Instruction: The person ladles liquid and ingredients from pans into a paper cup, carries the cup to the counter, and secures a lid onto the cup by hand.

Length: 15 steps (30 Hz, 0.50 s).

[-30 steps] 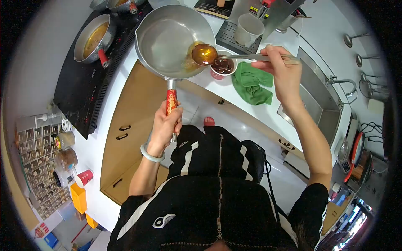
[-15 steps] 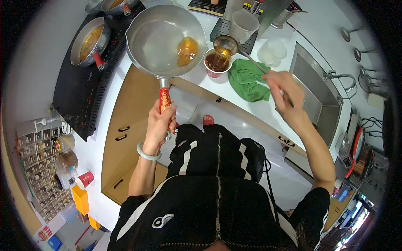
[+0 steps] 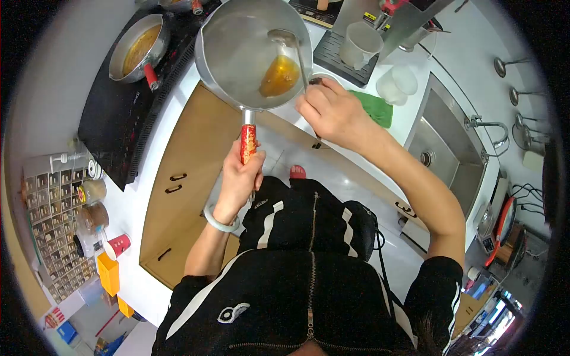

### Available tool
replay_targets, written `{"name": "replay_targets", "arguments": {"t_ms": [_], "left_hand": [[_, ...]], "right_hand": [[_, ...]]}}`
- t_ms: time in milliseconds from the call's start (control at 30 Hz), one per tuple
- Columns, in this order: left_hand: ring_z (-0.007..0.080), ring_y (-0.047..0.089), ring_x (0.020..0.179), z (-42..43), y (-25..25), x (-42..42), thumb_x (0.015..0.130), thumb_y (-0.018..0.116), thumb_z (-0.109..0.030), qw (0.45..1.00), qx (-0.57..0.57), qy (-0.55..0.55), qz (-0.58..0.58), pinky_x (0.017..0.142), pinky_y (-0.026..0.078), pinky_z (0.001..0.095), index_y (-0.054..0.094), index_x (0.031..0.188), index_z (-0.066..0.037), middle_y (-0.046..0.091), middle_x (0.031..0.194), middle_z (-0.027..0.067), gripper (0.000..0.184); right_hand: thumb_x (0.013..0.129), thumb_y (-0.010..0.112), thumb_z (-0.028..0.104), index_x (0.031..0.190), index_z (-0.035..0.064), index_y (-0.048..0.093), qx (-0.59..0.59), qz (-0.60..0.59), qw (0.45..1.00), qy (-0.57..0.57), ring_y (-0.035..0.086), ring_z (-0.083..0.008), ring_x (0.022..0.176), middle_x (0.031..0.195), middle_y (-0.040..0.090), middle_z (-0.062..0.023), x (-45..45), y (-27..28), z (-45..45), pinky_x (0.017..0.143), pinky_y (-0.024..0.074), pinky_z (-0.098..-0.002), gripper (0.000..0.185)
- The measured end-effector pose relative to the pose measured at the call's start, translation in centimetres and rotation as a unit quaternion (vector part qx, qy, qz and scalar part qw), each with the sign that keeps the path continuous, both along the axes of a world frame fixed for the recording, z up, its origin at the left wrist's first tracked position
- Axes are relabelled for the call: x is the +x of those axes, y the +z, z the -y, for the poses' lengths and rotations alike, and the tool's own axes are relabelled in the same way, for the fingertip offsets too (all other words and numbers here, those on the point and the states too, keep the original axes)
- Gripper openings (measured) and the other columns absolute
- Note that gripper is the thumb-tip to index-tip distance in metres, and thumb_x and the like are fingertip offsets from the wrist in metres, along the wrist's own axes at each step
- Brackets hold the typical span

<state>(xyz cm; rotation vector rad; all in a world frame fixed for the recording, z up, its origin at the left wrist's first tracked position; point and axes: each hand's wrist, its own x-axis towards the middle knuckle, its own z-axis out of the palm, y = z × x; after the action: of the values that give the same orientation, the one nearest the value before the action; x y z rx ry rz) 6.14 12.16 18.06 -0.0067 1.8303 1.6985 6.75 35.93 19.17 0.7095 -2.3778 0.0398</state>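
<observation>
Metal pan [image 3: 231,59], beyond left hand [image 3: 240,173] (clasping handle [image 3: 248,142])

A red-handled metal pan [image 3: 234,53] holds pooled amber liquid [image 3: 280,78] near a metal ladle's [image 3: 282,37] bowl.

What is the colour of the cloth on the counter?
The cloth is green; head view.

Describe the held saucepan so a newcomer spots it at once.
Find the black cooktop; right of it, the left hand grips a wide metal saucepan holding a small amber pool. Its red handle has a gold pattern; the nearest cooktop pan has a plain red grip.
</observation>
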Motion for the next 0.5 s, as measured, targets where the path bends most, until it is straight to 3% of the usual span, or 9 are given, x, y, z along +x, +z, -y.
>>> {"name": "replay_targets", "arguments": {"t_ms": [67,100,167,200,267,400,500], "left_hand": [[0.0072,0.038,0.040,-0.2,-0.1,0.1,0.088,0.053,-0.009,1.000,0.026,0.009,0.004,0.039,0.030,0.0206,0.045,0.108,0.000,0.044,0.058,-0.0002,0.023],[0.0070,0.038,0.040,-0.3,-0.1,-0.1,0.088,0.054,-0.009,1.000,0.025,0.001,0.007,0.041,0.031,0.0210,0.045,0.108,0.000,0.044,0.058,-0.0006,0.024],[0.0074,0.039,0.039,-0.3,-0.6,-0.3,0.087,0.055,-0.009,0.999,0.032,0.005,0.007,0.038,0.031,0.0218,0.045,0.106,0.000,0.044,0.058,-0.0006,0.023],[0.0077,0.041,0.039,-0.3,-0.8,-0.4,0.087,0.057,-0.009,0.999,0.038,0.005,0.006,0.036,0.031,0.0227,0.046,0.104,0.000,0.044,0.059,-0.0007,0.023],[0.0076,0.041,0.039,-0.2,-1.1,-0.5,0.087,0.057,-0.010,0.999,0.043,0.003,0.011,0.036,0.031,0.0226,0.046,0.105,0.000,0.044,0.058,-0.0009,0.023],[0.0071,0.037,0.040,-0.2,-0.7,-0.7,0.089,0.053,-0.008,0.998,0.035,-0.006,0.049,0.042,0.033,0.0211,0.045,0.108,-0.001,0.043,0.057,-0.0009,0.022],[0.0069,0.037,0.040,0.0,-1.2,-0.7,0.089,0.054,-0.009,0.998,0.046,-0.007,0.049,0.041,0.033,0.0208,0.045,0.109,-0.001,0.043,0.057,-0.0010,0.023]], "right_hand": [[0.072,0.060,0.007,0.088,0.0030,0.059,-0.079,0.110,0.991,-0.011,0.061,-0.0266,0.076,0.084,0.057,-0.0117,1.5,0.5,0.5,0.072,0.0502,-0.0342,0.017],[0.072,0.060,0.007,0.088,0.0030,0.059,-0.078,0.112,0.991,-0.007,0.061,-0.0266,0.076,0.084,0.057,-0.0117,1.9,1.1,0.7,0.072,0.0502,-0.0342,0.017],[0.084,0.058,0.010,0.090,-0.0004,0.060,-0.365,0.179,0.906,-0.113,0.065,-0.0227,0.072,0.085,0.061,-0.0099,2.5,2.5,0.9,0.062,0.0498,-0.0293,0.013],[0.084,0.058,0.010,0.090,-0.0004,0.060,-0.365,0.180,0.906,-0.112,0.065,-0.0227,0.072,0.085,0.061,-0.0099,2.3,2.6,0.6,0.062,0.0498,-0.0293,0.013],[0.091,0.054,0.017,0.092,-0.0046,0.060,-0.672,0.243,0.675,-0.183,0.066,-0.0181,0.068,0.084,0.064,-0.0079,1.2,2.5,-0.7,0.057,0.0488,-0.0268,0.022],[0.092,0.054,0.019,0.091,-0.0061,0.061,-0.782,0.230,0.554,-0.167,0.067,-0.0176,0.066,0.080,0.063,-0.0086,1.4,1.9,-1.7,0.060,0.0502,-0.0245,0.026],[0.092,0.055,0.020,0.090,-0.0064,0.061,-0.764,0.220,0.584,-0.165,0.067,-0.0190,0.066,0.083,0.063,-0.0095,2.1,2.6,-1.8,0.060,0.0507,-0.0236,0.027]]}}
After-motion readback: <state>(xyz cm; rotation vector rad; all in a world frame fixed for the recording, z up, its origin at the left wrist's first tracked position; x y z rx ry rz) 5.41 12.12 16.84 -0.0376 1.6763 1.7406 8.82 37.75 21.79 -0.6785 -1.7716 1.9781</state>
